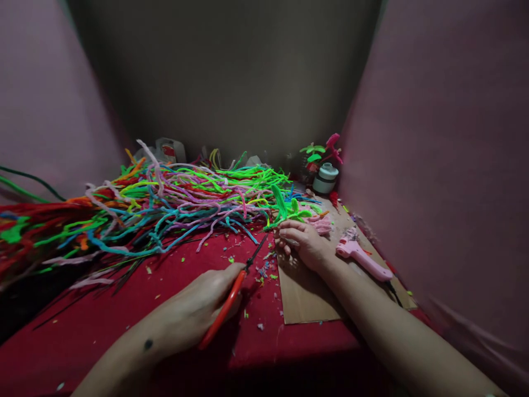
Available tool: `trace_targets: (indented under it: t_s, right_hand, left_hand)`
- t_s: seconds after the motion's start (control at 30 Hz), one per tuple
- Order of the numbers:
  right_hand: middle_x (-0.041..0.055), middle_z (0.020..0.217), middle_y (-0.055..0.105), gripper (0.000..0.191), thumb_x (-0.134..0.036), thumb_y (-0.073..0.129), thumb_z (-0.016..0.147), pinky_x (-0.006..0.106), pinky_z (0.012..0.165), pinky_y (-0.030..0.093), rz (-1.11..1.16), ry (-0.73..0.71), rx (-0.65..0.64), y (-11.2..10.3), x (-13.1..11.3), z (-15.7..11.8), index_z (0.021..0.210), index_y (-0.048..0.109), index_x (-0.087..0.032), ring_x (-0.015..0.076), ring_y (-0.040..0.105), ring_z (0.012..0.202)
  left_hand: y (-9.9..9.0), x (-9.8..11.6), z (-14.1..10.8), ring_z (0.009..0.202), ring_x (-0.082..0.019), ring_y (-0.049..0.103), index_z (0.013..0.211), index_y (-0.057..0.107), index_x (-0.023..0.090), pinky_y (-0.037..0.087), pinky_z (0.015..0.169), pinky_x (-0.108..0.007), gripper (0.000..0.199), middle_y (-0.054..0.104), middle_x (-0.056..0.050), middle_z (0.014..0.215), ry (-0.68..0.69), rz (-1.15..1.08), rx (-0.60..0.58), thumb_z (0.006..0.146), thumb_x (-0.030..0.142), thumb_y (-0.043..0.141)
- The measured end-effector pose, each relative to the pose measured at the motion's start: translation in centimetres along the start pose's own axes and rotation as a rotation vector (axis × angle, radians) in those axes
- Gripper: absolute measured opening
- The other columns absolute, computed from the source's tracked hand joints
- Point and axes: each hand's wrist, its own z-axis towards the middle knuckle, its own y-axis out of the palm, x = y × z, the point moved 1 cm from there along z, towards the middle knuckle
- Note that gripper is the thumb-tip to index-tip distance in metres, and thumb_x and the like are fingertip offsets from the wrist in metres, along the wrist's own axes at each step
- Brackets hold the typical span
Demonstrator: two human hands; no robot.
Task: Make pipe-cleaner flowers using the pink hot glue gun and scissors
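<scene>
My left hand (215, 298), at the lower middle, is wrapped round a pair of scissors (230, 302) with red-orange handles. Their thin dark blades point up and away toward my other hand. My right hand (303, 242) is over the far left part of a cardboard sheet, its fingers curled together. At those fingertips is a green pipe-cleaner sprig (294, 212) with several fuzzy leaves; my fingers hide its lower part. The scissor tips are close to the sprig's left end, and I cannot tell whether they touch. Pink pipe-cleaner pieces (322, 223) lie just beyond my right hand.
A large heap of multicoloured pipe cleaners (185, 193) covers the table's left and back. A pink glue gun (363, 258) lies on the cardboard (306, 300). Behind it are a pale jar (325, 179) and pipe-cleaner flowers (333, 146). Fuzzy clippings dot the red cloth (256, 342).
</scene>
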Motion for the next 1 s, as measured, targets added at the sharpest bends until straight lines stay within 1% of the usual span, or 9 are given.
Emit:
trace_targets:
  t_s: [0.07,0.13,0.27,0.33,0.47,0.6,0.7,0.8,1.0]
  right_hand:
    - [-0.0008,0.060,0.061,0.012,-0.021,0.066,0.066,0.020,0.040,0.030,0.020,0.007,-0.002,0.0,0.0,0.1,0.078,0.063,-0.018,0.0097,0.052,0.049]
    - [-0.0011,0.060,0.061,0.012,-0.021,0.066,0.066,0.019,0.040,0.030,0.027,0.013,-0.004,0.0,0.0,0.1,0.078,0.063,-0.018,0.0093,0.052,0.048]
    - [-0.0023,0.056,0.059,0.012,-0.021,0.066,0.065,0.019,0.039,0.031,0.012,0.034,0.009,0.1,-0.2,0.0,0.076,0.063,-0.017,0.0074,0.047,0.042]
    - [-0.0028,0.055,0.059,0.012,-0.021,0.066,0.064,0.019,0.039,0.032,0.021,0.040,0.009,0.2,-0.2,-0.1,0.075,0.063,-0.017,0.0071,0.046,0.041]
    - [-0.0031,0.056,0.059,0.013,-0.019,0.068,0.062,0.019,0.039,0.031,0.054,0.025,0.021,0.2,-0.3,0.0,0.074,0.063,-0.017,0.0082,0.050,0.045]
    - [-0.0027,0.058,0.060,0.012,-0.019,0.067,0.062,0.019,0.039,0.030,0.050,0.022,0.019,0.1,-0.3,0.1,0.074,0.063,-0.017,0.0086,0.051,0.047]
    - [-0.0026,0.059,0.060,0.012,-0.019,0.066,0.063,0.019,0.039,0.031,0.036,0.025,-0.004,-0.1,-0.1,0.2,0.075,0.064,-0.017,0.0082,0.051,0.047]
    - [-0.0031,0.057,0.059,0.012,-0.020,0.067,0.064,0.018,0.039,0.030,0.025,0.021,-0.014,-0.2,0.0,0.2,0.075,0.063,-0.017,0.0078,0.050,0.046]
    - [-0.0030,0.056,0.058,0.006,-0.019,0.065,0.065,0.019,0.040,0.030,0.025,0.030,-0.046,-0.2,-0.1,0.2,0.070,0.062,-0.016,0.0070,0.047,0.044]
  left_hand:
    - [0.2,0.2,1.0,0.054,-0.014,0.045,0.068,0.058,0.022,0.036,0.051,-0.022,0.018,0.059,0.001,0.063,0.038,0.131,-0.109,0.074,0.038,0.058]
    - [0.2,0.3,1.9,0.055,-0.014,0.045,0.068,0.055,0.021,0.034,0.051,-0.022,0.015,0.059,0.000,0.065,0.053,0.244,-0.156,0.076,0.034,0.054]
    - [0.2,0.9,3.4,0.056,-0.015,0.047,0.070,0.052,0.021,0.032,0.049,-0.022,0.009,0.057,0.000,0.064,0.026,0.313,-0.269,0.075,0.027,0.048]
    - [0.1,1.3,3.9,0.058,-0.015,0.049,0.072,0.052,0.020,0.033,0.051,-0.023,0.011,0.058,0.000,0.067,0.028,0.335,-0.305,0.076,0.029,0.047]
    - [-0.2,1.8,4.2,0.066,-0.017,0.051,0.078,0.053,0.019,0.038,0.059,-0.025,0.019,0.060,-0.002,0.075,0.070,0.412,-0.348,0.080,0.035,0.042]
    - [-0.5,1.5,3.8,0.068,-0.017,0.050,0.079,0.051,0.019,0.038,0.062,-0.026,0.019,0.058,-0.002,0.077,0.068,0.474,-0.351,0.082,0.033,0.039]
    - [-0.6,1.4,3.8,0.071,-0.018,0.051,0.081,0.051,0.019,0.038,0.063,-0.026,0.018,0.059,-0.003,0.080,0.055,0.461,-0.336,0.081,0.033,0.040]
    - [-0.3,1.4,4.2,0.070,-0.018,0.051,0.082,0.052,0.019,0.037,0.063,-0.027,0.019,0.060,-0.003,0.080,0.067,0.449,-0.342,0.081,0.034,0.041]
    - [0.5,1.5,5.3,0.067,-0.018,0.050,0.081,0.050,0.018,0.036,0.060,-0.027,0.023,0.058,-0.004,0.077,0.113,0.522,-0.281,0.085,0.037,0.037]
